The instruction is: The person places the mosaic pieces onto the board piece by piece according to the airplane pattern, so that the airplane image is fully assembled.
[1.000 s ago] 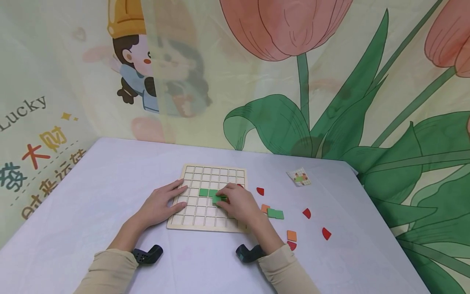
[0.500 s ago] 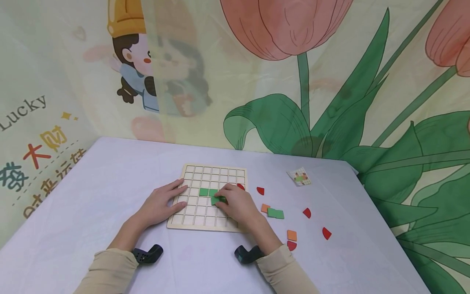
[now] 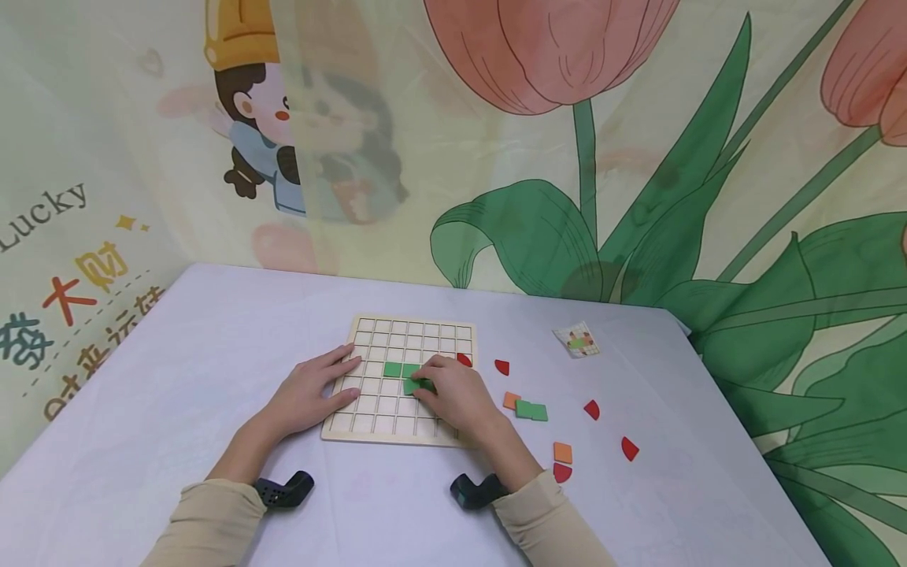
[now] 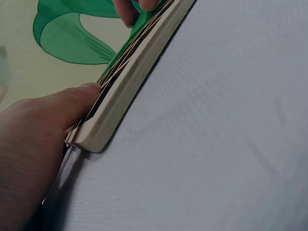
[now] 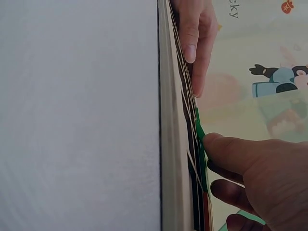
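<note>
A wooden grid board [image 3: 397, 429] lies on the table. Two green square tiles [image 3: 393, 370] sit side by side in its cells. My left hand [image 3: 312, 394] rests on the board's left edge, fingers spread and thumb on the frame. In the left wrist view, the left thumb [image 4: 72, 103] lies on the board's rim. My right hand [image 3: 457, 394] pinches a green square tile [image 3: 411, 387] just below the right one of the pair. In the right wrist view, the thumb touches green tile edges [image 5: 200, 130]. Part of the held tile hides behind the fingers.
A red quarter-circle piece [image 3: 464, 360] lies on the board's right side. Right of the board are more red pieces [image 3: 592, 409], two green tiles [image 3: 531, 411] and orange squares [image 3: 563, 453]. A small picture card [image 3: 577, 341] lies farther back.
The right hand has slid the green tile slightly left, under the pair, and it now looks lower in the grid. The left hand has stayed in place.
</note>
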`<state>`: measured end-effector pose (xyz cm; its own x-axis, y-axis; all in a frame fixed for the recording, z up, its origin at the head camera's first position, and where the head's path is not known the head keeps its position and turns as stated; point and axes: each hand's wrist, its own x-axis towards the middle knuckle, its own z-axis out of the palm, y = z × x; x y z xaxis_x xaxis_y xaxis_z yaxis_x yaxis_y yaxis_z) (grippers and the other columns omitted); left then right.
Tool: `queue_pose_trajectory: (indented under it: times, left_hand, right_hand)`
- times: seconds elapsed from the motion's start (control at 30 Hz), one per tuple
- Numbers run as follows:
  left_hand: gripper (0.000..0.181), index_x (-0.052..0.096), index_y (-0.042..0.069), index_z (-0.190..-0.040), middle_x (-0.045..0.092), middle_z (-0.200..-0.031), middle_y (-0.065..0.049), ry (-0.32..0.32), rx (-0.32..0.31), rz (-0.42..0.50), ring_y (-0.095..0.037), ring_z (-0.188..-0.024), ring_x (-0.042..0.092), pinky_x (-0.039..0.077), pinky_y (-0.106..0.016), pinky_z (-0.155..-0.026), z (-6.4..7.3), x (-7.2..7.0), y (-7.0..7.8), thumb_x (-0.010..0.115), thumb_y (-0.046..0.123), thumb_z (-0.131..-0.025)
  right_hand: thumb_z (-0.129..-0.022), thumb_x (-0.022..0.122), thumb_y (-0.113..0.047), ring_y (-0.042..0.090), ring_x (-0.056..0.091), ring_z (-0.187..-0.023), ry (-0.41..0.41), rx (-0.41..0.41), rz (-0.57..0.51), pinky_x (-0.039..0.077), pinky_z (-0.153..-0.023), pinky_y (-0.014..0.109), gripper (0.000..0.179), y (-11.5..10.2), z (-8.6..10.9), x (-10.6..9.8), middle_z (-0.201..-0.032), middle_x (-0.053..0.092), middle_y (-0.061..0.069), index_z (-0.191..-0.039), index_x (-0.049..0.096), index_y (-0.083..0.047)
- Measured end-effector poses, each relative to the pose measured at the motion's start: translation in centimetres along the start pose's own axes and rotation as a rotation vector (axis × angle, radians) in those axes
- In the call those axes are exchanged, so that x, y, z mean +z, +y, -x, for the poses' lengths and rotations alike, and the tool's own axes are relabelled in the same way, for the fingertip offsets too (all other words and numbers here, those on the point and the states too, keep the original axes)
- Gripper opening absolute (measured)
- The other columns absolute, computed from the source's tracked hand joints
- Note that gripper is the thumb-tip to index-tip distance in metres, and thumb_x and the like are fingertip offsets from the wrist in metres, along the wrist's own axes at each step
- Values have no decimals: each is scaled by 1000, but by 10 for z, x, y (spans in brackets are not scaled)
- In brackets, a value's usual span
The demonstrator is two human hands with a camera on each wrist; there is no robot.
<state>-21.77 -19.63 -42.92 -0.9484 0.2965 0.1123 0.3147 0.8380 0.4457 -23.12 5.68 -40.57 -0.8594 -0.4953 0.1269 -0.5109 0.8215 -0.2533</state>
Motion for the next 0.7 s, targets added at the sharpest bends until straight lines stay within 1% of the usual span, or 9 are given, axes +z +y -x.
queue_pose_trajectory:
  times: [0.37,0.7]
  left_hand:
    - [58,50,10,-138,37,-151,-12,-2,2,2,-40,-136,37,32,-58,-108,0,0,-1,62,40,-89]
    - [58,50,10,-138,37,-151,-13,0,14,3,-40,-136,37,32,-58,-108,0,-1,-1,61,39,-89]
  right_hand:
    - [-89,67,-33,9,63,-99,-2,-6,12,54,-84,25,26,-1,0,0,-110,66,-6,-113,71,-23]
    - [-88,68,-33,8,63,-95,23,-21,30,54,-79,23,25,-2,0,1,-108,66,-7,-111,72,-23]
